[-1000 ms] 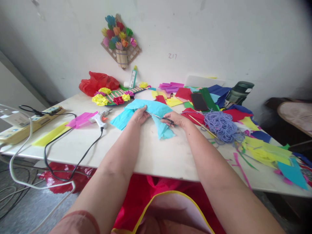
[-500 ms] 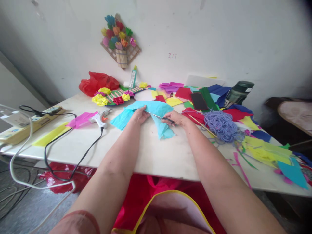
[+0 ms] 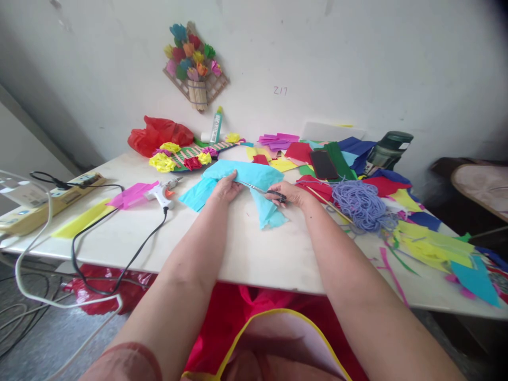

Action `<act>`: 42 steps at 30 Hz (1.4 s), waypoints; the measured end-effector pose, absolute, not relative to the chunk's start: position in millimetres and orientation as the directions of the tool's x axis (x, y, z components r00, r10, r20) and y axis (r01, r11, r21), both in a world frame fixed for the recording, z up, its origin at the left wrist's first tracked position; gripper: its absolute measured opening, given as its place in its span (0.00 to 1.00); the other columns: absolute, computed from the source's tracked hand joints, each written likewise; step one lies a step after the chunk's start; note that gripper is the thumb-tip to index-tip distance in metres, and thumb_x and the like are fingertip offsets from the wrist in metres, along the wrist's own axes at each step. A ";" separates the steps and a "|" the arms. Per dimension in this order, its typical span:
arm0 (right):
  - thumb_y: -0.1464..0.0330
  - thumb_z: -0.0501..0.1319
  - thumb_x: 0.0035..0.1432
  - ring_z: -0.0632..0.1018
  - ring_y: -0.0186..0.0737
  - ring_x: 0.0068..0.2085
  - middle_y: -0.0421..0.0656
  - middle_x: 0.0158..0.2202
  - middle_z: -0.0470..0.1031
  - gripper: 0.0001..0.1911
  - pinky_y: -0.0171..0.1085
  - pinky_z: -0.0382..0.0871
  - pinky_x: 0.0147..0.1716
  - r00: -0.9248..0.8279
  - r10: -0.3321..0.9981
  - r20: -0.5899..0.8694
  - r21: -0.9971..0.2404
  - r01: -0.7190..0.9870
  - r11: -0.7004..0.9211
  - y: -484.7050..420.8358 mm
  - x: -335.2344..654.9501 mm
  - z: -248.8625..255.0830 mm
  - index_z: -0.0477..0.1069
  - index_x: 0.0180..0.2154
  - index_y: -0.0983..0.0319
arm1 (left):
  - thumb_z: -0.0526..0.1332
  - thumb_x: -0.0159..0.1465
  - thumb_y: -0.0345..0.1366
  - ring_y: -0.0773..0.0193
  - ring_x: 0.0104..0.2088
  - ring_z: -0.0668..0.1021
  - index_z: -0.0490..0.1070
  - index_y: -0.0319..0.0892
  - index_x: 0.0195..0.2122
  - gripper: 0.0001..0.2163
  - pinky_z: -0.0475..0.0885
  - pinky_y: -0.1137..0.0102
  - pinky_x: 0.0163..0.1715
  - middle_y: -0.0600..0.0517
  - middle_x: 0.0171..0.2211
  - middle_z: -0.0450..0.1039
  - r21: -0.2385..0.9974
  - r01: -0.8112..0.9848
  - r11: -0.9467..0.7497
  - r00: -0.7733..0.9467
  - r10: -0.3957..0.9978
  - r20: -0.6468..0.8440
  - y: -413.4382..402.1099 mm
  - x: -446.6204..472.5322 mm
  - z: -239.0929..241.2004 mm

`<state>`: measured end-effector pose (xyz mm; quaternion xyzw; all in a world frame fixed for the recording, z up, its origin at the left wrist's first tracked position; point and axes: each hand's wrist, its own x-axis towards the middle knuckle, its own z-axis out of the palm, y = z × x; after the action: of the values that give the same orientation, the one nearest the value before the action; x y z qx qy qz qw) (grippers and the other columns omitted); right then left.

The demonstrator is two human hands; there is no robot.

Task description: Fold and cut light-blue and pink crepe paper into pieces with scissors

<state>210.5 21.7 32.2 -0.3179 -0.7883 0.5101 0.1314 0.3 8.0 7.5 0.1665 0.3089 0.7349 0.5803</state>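
Observation:
A sheet of light blue tissue paper [image 3: 254,174] lies in the middle of the white table [image 3: 254,254]. My left hand [image 3: 226,189] is closed on the paper's near edge and holds it up a little. My right hand [image 3: 288,193] grips a pair of scissors [image 3: 264,190] by the dark handles. The thin metal blades point left toward my left hand and run across the blue paper. A strip of the blue paper [image 3: 272,214] hangs down toward me under the scissors.
A hot glue gun [image 3: 162,193] with a black cord lies to the left beside pink paper [image 3: 129,194]. A tangle of purple yarn [image 3: 359,203], a phone [image 3: 323,165], a dark bottle [image 3: 389,151] and several coloured paper sheets crowd the right side. A power strip [image 3: 47,198] sits far left.
The blue paper has shifted slightly and its hanging strip sits a bit lower. Both hands stay nearly in place, with the scissors still across the paper.

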 end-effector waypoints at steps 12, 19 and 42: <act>0.57 0.62 0.48 0.61 0.23 0.11 0.35 0.14 0.63 0.19 0.27 0.52 0.09 -0.764 0.635 -0.116 -0.891 0.363 0.274 27.3 206.5 27.1 0.60 0.19 0.64 | 0.56 0.60 0.26 0.65 0.31 0.78 0.68 0.37 0.42 0.09 0.74 0.64 0.40 0.49 0.31 0.76 0.649 -0.751 -0.123 -0.267 0.955 -0.127 7.6 1.9 8.2; 0.61 0.60 0.49 0.60 0.23 0.11 0.34 0.13 0.62 0.17 0.26 0.51 0.09 -0.748 0.655 -0.111 -0.893 0.364 0.264 23.9 205.0 30.2 0.60 0.19 0.64 | 0.56 0.60 0.26 0.63 0.34 0.78 0.68 0.37 0.41 0.08 0.74 0.63 0.41 0.48 0.33 0.75 0.648 -0.752 -0.122 -0.265 0.956 -0.127 7.6 2.3 8.8; 0.54 0.64 0.43 0.58 0.22 0.11 0.33 0.13 0.60 0.21 0.28 0.48 0.10 -0.743 0.664 -0.080 -0.865 0.384 0.325 24.5 206.5 31.1 0.62 0.19 0.65 | 0.55 0.60 0.26 0.63 0.32 0.78 0.68 0.38 0.41 0.08 0.73 0.61 0.41 0.49 0.31 0.76 0.639 -0.759 -0.123 -0.272 0.952 -0.140 8.7 2.0 7.9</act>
<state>206.5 24.5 31.1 -0.3272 -0.8006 0.4802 0.1461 2.0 8.7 7.9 0.1539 0.3135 0.7334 0.5832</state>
